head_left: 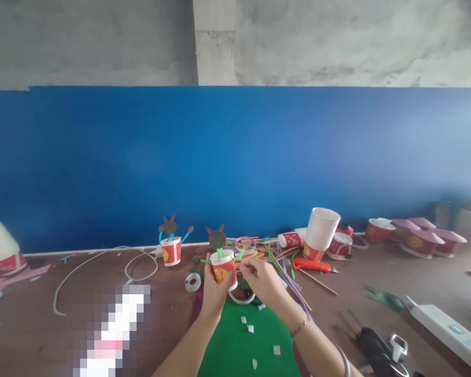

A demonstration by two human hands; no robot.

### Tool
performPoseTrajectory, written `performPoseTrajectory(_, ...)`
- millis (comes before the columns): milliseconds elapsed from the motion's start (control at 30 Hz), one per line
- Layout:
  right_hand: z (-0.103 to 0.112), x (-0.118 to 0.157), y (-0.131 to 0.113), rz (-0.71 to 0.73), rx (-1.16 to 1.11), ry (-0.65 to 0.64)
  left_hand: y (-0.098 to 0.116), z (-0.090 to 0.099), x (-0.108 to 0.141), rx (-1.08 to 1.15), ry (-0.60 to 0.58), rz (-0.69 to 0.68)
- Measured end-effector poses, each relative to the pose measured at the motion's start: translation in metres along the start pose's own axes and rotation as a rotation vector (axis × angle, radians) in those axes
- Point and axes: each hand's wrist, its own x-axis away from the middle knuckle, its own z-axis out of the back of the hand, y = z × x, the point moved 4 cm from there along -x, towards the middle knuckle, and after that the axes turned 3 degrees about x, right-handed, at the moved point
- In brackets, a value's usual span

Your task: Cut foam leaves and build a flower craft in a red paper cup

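Note:
My left hand (215, 296) is wrapped round a red and white paper cup (223, 271), holding it upright above the table. From this cup rises a dark round paper head (217, 239) with pointed ears on green stems, and green arms stick out at the sides. My right hand (262, 277) is just right of the cup, thumb and fingers pinched together; whatever they hold is too small to make out. A similar cup figure (171, 251) with blue arms stands to the left. Beneath my hands lies a green sheet (239, 353) with several small white pieces on it.
Coloured pipe cleaners (277, 259) lie heaped behind my right hand. A tape roll (193, 283), a white cable (58, 283) and an orange cutter (312, 265) surround the work area. Stacked paper cups (322, 230), scissors (377, 348) and a power strip (449, 332) are to the right. A blue wall (235, 157) stands behind.

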Motion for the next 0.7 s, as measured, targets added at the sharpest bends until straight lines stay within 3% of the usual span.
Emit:
performPoseTrajectory(133, -0.009, -0.007, 0.017, -0.154, -0.378, 0.013, -0.002, -0.005, 0.003, -0.034, -0.073, -0.022)
performPoseTrajectory(233, -0.011, -0.008, 0.020, -0.251, -0.534, -0.013, -0.004, -0.006, 0.004, -0.046, -0.109, -0.009)
performPoseTrajectory(433, -0.001, -0.008, 0.017, -0.223, -0.565, 0.008, -0.002, -0.003, 0.005, -0.012, -0.043, 0.009)
performPoseTrajectory(700, -0.006, -0.009, 0.022, -0.180, -0.570, 0.031, -0.005, -0.006, 0.004, 0.000, -0.088, 0.036)
